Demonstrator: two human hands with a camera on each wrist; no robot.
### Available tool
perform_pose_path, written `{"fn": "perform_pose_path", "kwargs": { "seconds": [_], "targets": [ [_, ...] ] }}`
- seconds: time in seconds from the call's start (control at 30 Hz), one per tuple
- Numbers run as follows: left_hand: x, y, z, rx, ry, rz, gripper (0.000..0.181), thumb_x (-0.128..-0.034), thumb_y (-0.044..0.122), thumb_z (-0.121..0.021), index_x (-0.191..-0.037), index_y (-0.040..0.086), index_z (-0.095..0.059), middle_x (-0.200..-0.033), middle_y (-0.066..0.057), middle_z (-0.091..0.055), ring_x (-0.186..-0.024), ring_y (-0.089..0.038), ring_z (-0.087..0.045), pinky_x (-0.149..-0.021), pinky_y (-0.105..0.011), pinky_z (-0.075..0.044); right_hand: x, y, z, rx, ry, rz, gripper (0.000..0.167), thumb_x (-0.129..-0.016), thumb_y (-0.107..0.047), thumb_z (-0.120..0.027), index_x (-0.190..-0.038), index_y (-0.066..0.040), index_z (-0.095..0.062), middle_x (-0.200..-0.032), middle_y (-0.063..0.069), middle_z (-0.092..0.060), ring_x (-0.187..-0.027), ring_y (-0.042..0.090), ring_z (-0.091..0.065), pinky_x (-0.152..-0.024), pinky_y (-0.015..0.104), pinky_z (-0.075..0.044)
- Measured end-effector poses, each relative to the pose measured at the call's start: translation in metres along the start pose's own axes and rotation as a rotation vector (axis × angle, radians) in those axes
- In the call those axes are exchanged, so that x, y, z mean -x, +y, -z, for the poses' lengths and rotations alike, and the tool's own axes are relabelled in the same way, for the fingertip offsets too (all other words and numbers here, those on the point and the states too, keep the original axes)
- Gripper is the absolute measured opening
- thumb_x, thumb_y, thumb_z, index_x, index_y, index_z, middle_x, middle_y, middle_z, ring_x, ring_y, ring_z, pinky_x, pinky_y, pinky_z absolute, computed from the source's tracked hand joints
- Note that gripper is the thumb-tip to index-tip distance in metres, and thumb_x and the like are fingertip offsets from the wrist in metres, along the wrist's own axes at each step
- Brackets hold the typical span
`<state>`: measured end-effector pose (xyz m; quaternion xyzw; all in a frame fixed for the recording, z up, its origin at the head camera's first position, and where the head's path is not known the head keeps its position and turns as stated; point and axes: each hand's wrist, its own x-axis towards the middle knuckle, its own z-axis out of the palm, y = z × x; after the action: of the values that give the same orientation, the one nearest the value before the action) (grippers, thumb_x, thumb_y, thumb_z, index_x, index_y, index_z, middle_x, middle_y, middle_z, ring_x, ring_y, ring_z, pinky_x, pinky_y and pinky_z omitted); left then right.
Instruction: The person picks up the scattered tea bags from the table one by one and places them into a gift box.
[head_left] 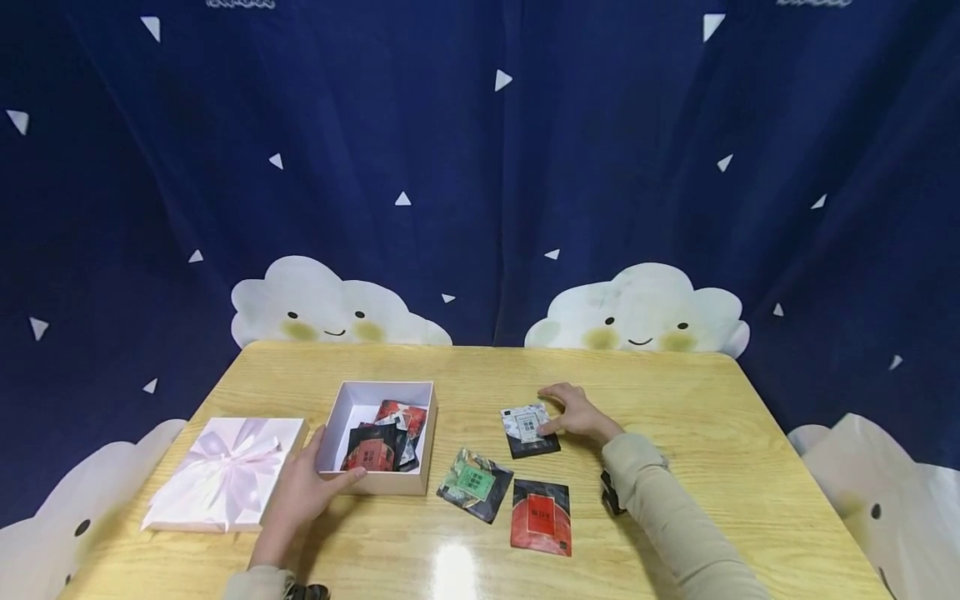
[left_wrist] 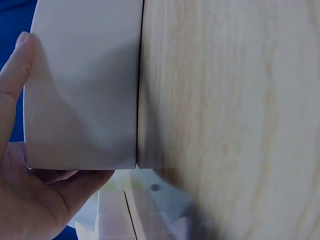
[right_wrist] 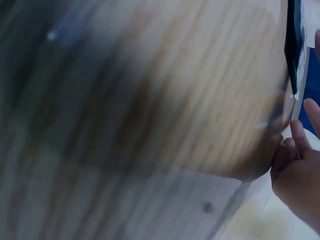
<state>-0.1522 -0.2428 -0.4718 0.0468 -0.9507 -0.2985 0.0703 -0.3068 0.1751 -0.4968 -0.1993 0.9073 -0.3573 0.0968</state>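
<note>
My left hand [head_left: 311, 487] holds the corner of an open white box [head_left: 384, 483]. Its thumb lies along the front rim and its fingers reach around the left wall, as the box's side [left_wrist: 82, 90] in the left wrist view also shows. Several red, black and white sachets [head_left: 372, 450] lie overlapping inside. At the right, a white-and-black sachet [head_left: 527, 427] lies flat on the table, and my right hand [head_left: 581, 414] is over its right edge. The thumb is on or just above the sachet, with the other fingers spread beyond its far edge. Contact is hard to tell.
A green-and-black sachet [head_left: 474, 483] and a red sachet [head_left: 542, 518] lie on the wooden table [head_left: 660, 392] in front. A white lid with a pale pink bow [head_left: 232, 467] sits left of the box. Behind the table hangs a dark blue curtain [head_left: 450, 125].
</note>
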Motion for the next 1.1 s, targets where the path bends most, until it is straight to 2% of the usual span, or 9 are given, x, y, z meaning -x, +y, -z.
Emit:
{"fn": "perform_pose_path", "kwargs": {
  "seconds": [0.2,0.33,0.43,0.53,0.73,0.87,1.0,1.1],
  "targets": [
    [0.001,0.001,0.001,-0.004,0.013,-0.008,0.106,-0.0666,0.056,-0.072,-0.137,-0.01,-0.028,-0.14,-0.036,-0.02,-0.121,-0.053,-0.029,-0.097,-0.061,-0.028,0.0,-0.001,-0.002,0.128,0.0,0.005,0.064,-0.06,-0.023,-0.085,-0.117,-0.006,-0.058,-0.124,0.018,-0.041,-0.111,0.036,-0.031,-0.094,0.05,-0.031],
    [0.001,0.002,0.001,-0.001,0.022,-0.02,0.105,-0.0669,0.055,-0.072,-0.136,-0.01,-0.029,-0.139,-0.036,-0.021,-0.121,-0.053,-0.03,-0.097,-0.06,-0.029,0.001,-0.003,0.0,0.14,0.027,0.024,0.061,-0.058,-0.02,-0.086,-0.11,-0.004,-0.06,-0.114,0.017,-0.047,-0.105,0.034,-0.035,-0.091,0.047,-0.033],
    [0.001,0.002,0.001,0.0,0.025,-0.027,0.105,-0.067,0.056,-0.072,-0.137,-0.011,-0.029,-0.14,-0.036,-0.02,-0.121,-0.053,-0.03,-0.096,-0.06,-0.029,0.002,-0.003,0.001,0.121,0.051,0.027,0.06,-0.056,-0.017,-0.086,-0.107,-0.002,-0.059,-0.102,0.012,-0.051,-0.095,0.028,-0.039,-0.083,0.041,-0.036],
    [0.001,0.002,0.0,-0.001,0.026,-0.027,0.106,-0.0666,0.057,-0.072,-0.137,-0.01,-0.029,-0.14,-0.036,-0.019,-0.121,-0.053,-0.03,-0.096,-0.06,-0.029,0.002,-0.002,0.001,0.044,0.075,0.014,0.058,-0.058,-0.011,-0.085,-0.106,0.001,-0.055,-0.089,0.008,-0.051,-0.081,0.023,-0.042,-0.072,0.033,-0.037],
    [0.002,0.001,0.0,0.001,0.013,-0.019,0.108,-0.0659,0.057,-0.072,-0.137,-0.011,-0.026,-0.138,-0.037,-0.023,-0.119,-0.053,-0.032,-0.096,-0.061,-0.029,0.004,0.002,0.005,-0.241,0.13,-0.111,0.039,-0.073,0.009,-0.066,-0.109,0.005,-0.05,-0.074,0.008,-0.045,-0.058,0.016,-0.045,-0.048,0.027,-0.042],
    [0.003,0.001,0.001,0.001,0.013,-0.009,0.108,-0.0657,0.057,-0.072,-0.137,-0.01,-0.027,-0.138,-0.037,-0.024,-0.119,-0.053,-0.033,-0.095,-0.061,-0.03,0.008,0.003,0.008,-0.368,0.155,-0.163,0.031,-0.078,0.014,-0.058,-0.108,0.009,-0.053,-0.071,0.008,-0.049,-0.056,0.016,-0.052,-0.05,0.031,-0.051],
    [0.002,0.001,0.001,-0.004,0.033,-0.021,0.106,-0.066,0.056,-0.072,-0.136,-0.01,-0.029,-0.137,-0.037,-0.026,-0.118,-0.053,-0.034,-0.095,-0.061,-0.031,0.012,0.002,0.012,-0.45,0.164,-0.153,0.032,-0.081,0.014,-0.055,-0.112,0.014,-0.05,-0.072,0.009,-0.052,-0.06,0.017,-0.057,-0.057,0.036,-0.054],
    [0.002,0.001,0.001,-0.003,0.044,-0.038,0.105,-0.066,0.056,-0.073,-0.135,-0.011,-0.03,-0.136,-0.037,-0.028,-0.117,-0.053,-0.035,-0.094,-0.061,-0.032,0.014,0.002,0.015,-0.499,0.16,-0.155,0.034,-0.083,0.012,-0.054,-0.116,0.015,-0.048,-0.073,0.008,-0.052,-0.062,0.017,-0.057,-0.06,0.038,-0.054]
  ]
}}
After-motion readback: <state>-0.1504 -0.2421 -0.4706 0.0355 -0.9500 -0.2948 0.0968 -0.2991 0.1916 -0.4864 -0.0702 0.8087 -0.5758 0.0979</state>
